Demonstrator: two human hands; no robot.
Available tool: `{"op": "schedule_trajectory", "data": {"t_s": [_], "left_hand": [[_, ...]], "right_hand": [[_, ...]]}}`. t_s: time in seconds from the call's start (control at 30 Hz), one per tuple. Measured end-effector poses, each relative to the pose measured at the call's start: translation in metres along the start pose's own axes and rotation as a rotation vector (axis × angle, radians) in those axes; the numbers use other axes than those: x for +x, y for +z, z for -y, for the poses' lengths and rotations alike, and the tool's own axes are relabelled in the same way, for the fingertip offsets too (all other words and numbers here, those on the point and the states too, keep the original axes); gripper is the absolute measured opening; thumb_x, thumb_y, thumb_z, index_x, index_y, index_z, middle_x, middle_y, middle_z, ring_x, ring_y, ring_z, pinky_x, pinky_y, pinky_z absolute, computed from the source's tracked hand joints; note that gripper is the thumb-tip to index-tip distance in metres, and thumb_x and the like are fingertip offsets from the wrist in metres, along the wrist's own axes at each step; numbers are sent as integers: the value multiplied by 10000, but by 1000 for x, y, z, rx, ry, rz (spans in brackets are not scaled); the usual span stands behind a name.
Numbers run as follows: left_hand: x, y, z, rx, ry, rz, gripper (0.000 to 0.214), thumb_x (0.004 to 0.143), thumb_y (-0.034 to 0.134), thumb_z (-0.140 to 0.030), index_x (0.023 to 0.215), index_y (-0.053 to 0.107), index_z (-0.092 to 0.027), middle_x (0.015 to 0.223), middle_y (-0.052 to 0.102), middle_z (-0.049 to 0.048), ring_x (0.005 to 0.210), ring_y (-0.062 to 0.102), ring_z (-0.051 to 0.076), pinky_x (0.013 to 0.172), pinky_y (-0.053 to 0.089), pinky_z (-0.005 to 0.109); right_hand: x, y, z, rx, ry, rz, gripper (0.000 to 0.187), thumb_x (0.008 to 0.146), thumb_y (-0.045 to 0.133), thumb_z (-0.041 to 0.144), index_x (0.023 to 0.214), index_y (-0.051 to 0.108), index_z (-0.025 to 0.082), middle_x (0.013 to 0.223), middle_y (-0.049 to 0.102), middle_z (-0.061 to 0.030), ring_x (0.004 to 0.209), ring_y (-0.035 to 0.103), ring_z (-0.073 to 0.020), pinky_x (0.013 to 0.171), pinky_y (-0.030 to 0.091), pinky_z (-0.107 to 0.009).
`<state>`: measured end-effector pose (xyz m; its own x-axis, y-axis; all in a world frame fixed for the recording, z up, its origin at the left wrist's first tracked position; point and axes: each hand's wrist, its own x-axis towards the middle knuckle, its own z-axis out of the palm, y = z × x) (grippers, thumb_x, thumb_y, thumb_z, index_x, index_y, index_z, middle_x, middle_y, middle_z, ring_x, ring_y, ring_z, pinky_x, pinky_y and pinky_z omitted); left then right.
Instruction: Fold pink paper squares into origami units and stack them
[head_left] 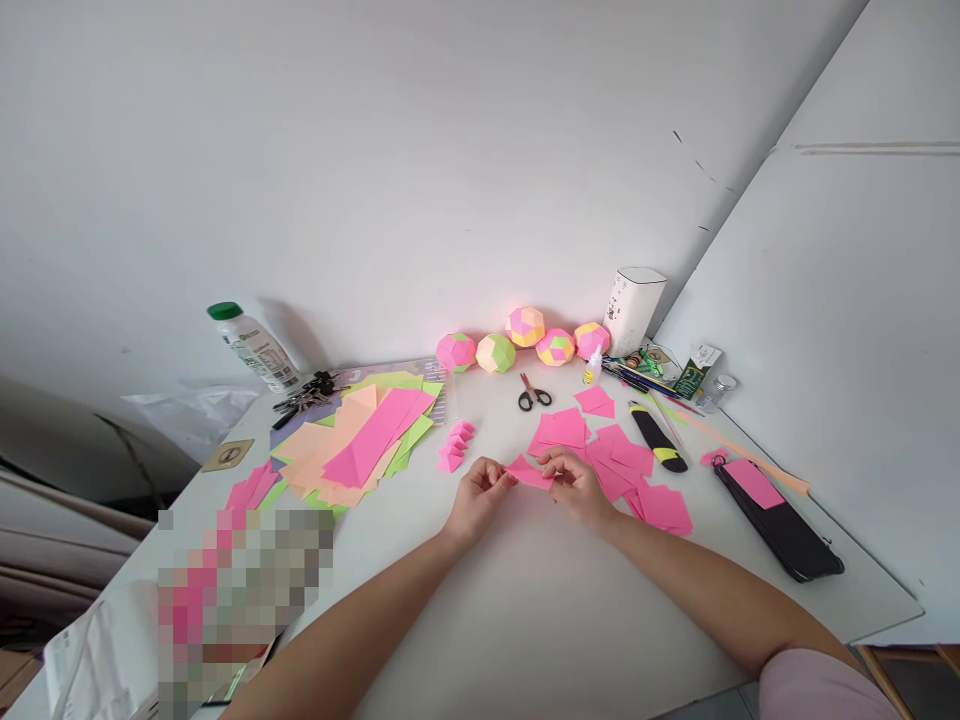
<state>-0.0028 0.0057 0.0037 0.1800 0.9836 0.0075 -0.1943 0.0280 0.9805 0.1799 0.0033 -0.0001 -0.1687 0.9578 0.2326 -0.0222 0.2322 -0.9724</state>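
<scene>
While my left hand (480, 492) and right hand (576, 485) pinch opposite ends of a small pink paper piece (531, 473) over the middle of the counter (480, 620), its surface looks thin and matte (my grip covers both ends, so I cannot make out its full outline). Flat pink sheets (621, 455) overlap beside my right hand; faceted paper balls (555, 347) line the back edge. Toward the near left corner, a pixelated patch (244, 610) masks what lies there. Both forearms (397, 592) slant inward from the near edge.
</scene>
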Motion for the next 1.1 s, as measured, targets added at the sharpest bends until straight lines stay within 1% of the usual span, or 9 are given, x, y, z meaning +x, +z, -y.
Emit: {"op": "schedule_trajectory", "data": {"t_s": [0.1,0.17,0.37,0.53,0.63,0.73,0.87,0.97,1.1], "left_hand": [[-4,-2,-6,63,-52,180,297,807,533,-450,716,521,-167,750,567,24,764,542,154,752,423,286],[-5,-2,-6,97,-56,240,297,809,532,-453,778,562,-160,773,587,30,758,535,156,730,421,280],[-1,1,2,62,-79,182,303,802,543,-458,746,536,-160,661,584,-7,614,520,116,605,409,241],[0,1,3,23,-73,201,305,804,539,-460,748,536,-160,633,597,-9,596,546,123,611,442,258],[-1,2,0,51,-75,219,323,803,531,-476,766,559,-157,648,609,1,617,556,131,618,453,264],[-3,3,-3,97,-79,257,345,816,506,-486,770,581,-152,679,620,15,645,558,136,635,454,267],[-5,1,-6,126,-58,312,377,849,449,-484,825,616,-147,757,631,37,712,565,147,682,457,277],[-5,0,-4,127,-78,330,328,818,522,-458,895,612,-152,787,641,38,733,573,151,696,459,281],[-5,0,0,143,-91,347,290,799,567,-424,881,607,-149,798,650,42,729,573,142,698,455,272]], "right_hand": [[-1,1,3,-84,-93,-30,52,711,644,178,724,602,207,993,477,-61,1004,526,-221,661,486,-285],[-2,2,6,-159,-136,-15,47,719,646,171,721,616,206,1024,472,-74,997,526,-224,679,484,-301],[-3,3,9,-286,-174,122,39,767,631,221,755,667,213,1189,476,-85,929,537,-197,725,489,-334],[-2,1,12,-323,-191,222,146,817,609,316,803,710,212,1089,582,-86,968,551,-208,821,465,-345],[-2,1,13,-349,-178,233,208,858,552,328,819,713,202,922,630,-74,812,577,-180,698,482,-303],[-2,2,9,-326,-131,161,196,826,593,337,787,710,186,796,626,-61,709,568,-166,582,466,-268],[-1,2,6,-246,-57,112,159,789,634,320,745,695,179,718,615,-42,640,555,-150,536,449,-255],[-2,3,7,-191,-18,103,161,772,646,326,716,673,177,667,603,-28,588,544,-138,506,443,-250],[-3,4,8,-144,41,96,185,764,646,345,700,649,172,630,589,-16,535,534,-124,472,446,-242]]}}
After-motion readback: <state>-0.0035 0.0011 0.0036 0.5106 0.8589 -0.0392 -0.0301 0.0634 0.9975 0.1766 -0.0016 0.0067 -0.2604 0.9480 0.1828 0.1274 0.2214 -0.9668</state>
